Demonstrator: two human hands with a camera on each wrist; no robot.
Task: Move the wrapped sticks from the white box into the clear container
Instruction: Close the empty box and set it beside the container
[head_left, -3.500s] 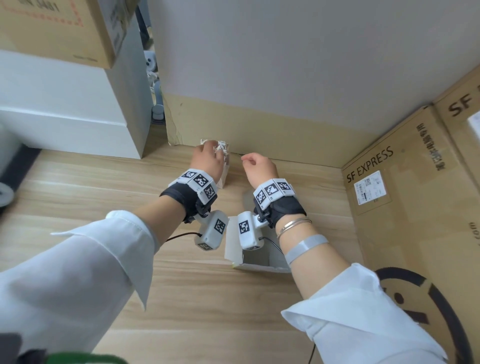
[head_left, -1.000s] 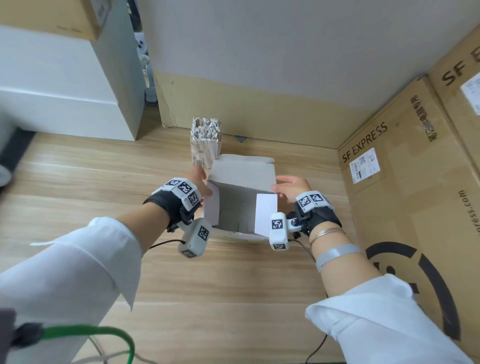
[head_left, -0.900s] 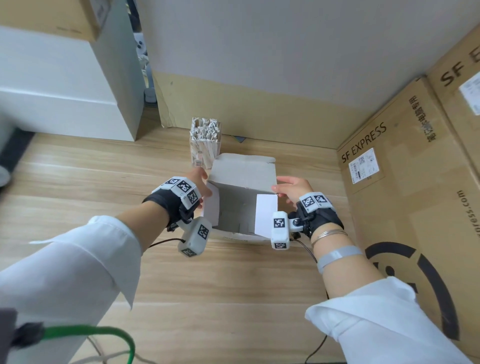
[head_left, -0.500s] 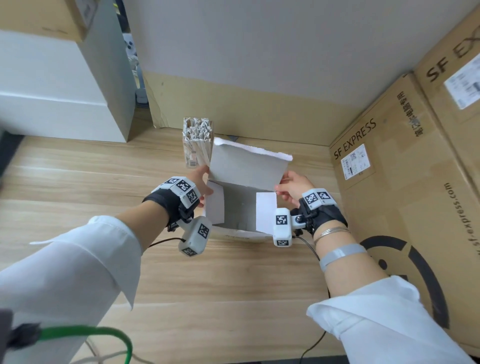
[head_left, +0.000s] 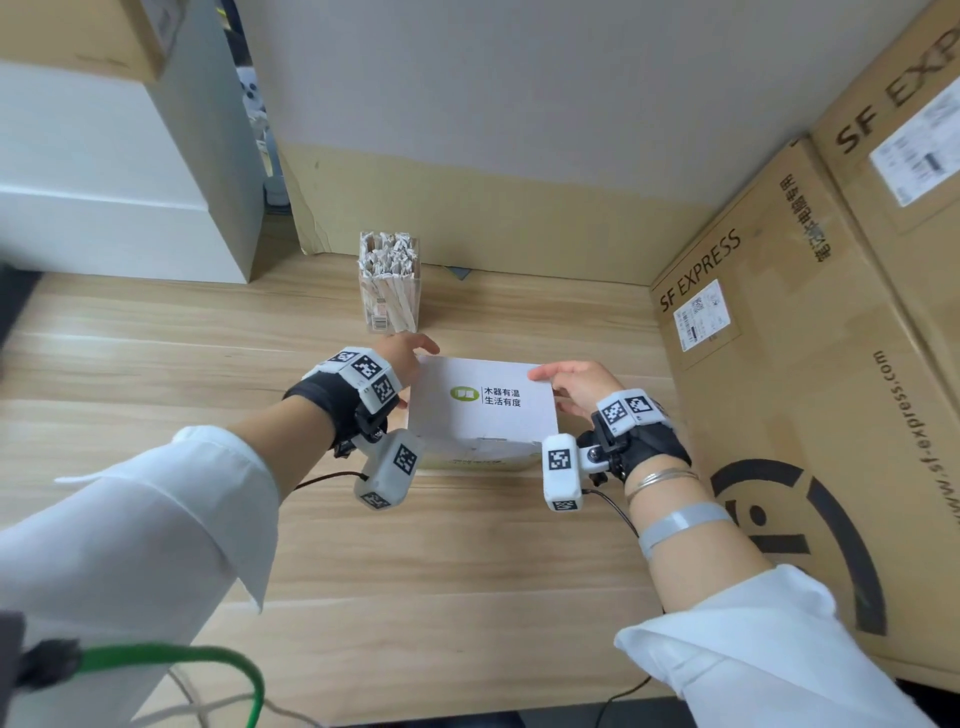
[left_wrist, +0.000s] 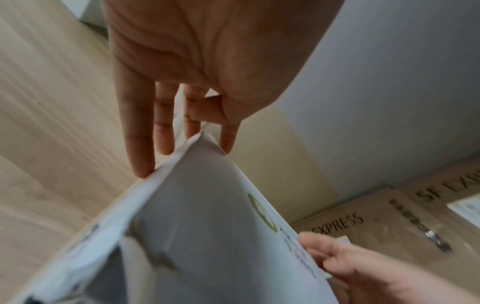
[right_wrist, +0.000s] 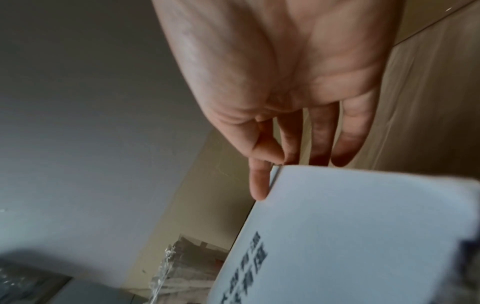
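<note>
The white box (head_left: 483, 405) stands on the wooden table with its printed lid folded down flat. My left hand (head_left: 415, 349) touches the lid's far left corner with straight fingers (left_wrist: 137, 156). My right hand (head_left: 545, 375) rests on the far right corner, its index fingertip (right_wrist: 257, 191) against the lid's edge. Behind the box stands the clear container (head_left: 389, 291), packed with several wrapped sticks standing upright; it also shows in the right wrist view, clear container (right_wrist: 179, 267). The inside of the box is hidden.
Large SF Express cartons (head_left: 805, 389) wall off the right side. A white cabinet (head_left: 104, 208) stands at the back left, and a cardboard panel (head_left: 519, 223) runs along the wall. A green cable (head_left: 156, 654) loops at the near left edge.
The box's lid, held upright half a second ago, has swung down shut under both hands. Before that the hands came back from the container to the open box.
</note>
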